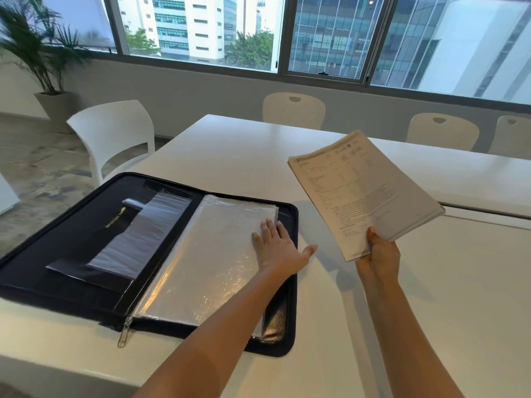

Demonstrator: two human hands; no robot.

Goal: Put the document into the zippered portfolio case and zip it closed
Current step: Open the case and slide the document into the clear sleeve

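Portfolio case (pixel 71 239) lies open flat on the table (pixel 230 156), zip pull (pixel 125 334) at the near edge. Our left hand (pixel 277 245) rests flat w/ fingers spread on the plastic sleeves (pixel 207 259), gripping nothing. Right hand (pixel 380 254) pinches the document (pixel 362 191) at its bottom edge, held up over the table, just right of the case. Looks like a light, floppy stack, so we'd prob support it underneath and mind sheets fanning out. Sleeves look slippery imo.

— Where's the light from?
— Daylight through the windows (pixel 201 30) beyond the hands; soft shadows fall under both forearms on the white surface (pixel 431 297).
— Any flaws?
— Glare on the plastic sleeves (pixel 207 268), blurred palm (pixel 37 47), edges bowed.
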